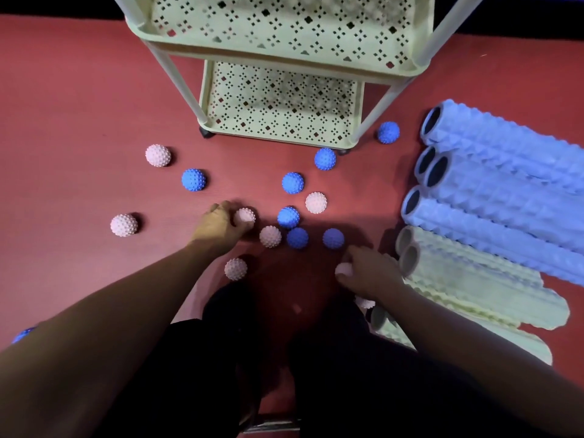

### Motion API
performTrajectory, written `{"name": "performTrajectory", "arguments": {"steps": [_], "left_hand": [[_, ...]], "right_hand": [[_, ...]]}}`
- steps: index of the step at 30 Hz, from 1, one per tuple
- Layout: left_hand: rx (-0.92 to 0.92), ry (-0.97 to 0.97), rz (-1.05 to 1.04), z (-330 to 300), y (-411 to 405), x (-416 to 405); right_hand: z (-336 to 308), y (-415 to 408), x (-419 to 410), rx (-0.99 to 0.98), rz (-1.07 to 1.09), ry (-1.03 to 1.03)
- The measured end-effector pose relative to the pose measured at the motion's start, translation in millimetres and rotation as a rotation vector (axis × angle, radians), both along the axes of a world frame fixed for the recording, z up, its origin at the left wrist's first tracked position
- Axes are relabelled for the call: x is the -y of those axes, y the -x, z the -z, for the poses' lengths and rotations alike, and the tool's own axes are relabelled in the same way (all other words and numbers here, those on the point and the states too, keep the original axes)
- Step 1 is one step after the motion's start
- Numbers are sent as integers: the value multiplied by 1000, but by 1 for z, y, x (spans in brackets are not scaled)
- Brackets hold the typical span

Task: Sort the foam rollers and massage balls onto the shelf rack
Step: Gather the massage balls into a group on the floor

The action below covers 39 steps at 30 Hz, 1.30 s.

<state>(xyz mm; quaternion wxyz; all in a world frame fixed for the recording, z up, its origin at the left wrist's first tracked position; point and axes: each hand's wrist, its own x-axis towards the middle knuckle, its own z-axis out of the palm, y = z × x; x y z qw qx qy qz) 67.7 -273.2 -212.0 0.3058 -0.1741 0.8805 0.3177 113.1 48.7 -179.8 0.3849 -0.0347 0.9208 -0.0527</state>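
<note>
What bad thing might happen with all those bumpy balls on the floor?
1. Both hands are grabbing pink balls: the left hand on one, the right hand on another. Either arm could nudge nearby blue balls so they roll away.
2. The rack shelves have low rims, so a dropped ball might bounce out.

Pink studded balls [158, 155], blue studded balls [193, 179], blue ridged rollers [505, 216], cream rollers [474, 279], cream diamond-perforated rack [284, 102], red mat [79, 121]

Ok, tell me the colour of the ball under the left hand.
Pale pink spiky massage ball, gripped by the left hand; head view.
</note>
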Motion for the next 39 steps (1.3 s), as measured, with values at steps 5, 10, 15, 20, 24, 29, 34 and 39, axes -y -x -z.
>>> {"name": "performTrajectory", "arguments": {"steps": [5, 10, 15, 20, 24, 29, 34, 39], "left_hand": [[-34, -26, -103, -5, -9, -4], [-18, 63, -156, -13, -43, -2], [134, 64, 68, -10, -77, 4], [55, 21, 110, -3, -87, 4], [-32, -37, 70, -13, -71, -1], [-251, -128, -35, -28, -26, -22], [-352, -66, 40, -24, 15, -37], [-270, -3, 111, -9, 32, -48]], "right_hand": [[-15, 31, 30, -159, 403, 322], [1, 54, 54, -142, 405, 256], [11, 47, 56, -134, 427, 230], [6, 34, 33, -270, 472, 414], [-1, 15, -5, -345, 126, 266], [-11, 13, -23, 48, -370, -130], [-8, -1, -19, 145, -509, -239], [3, -6, -24, 124, -618, -213]]}}
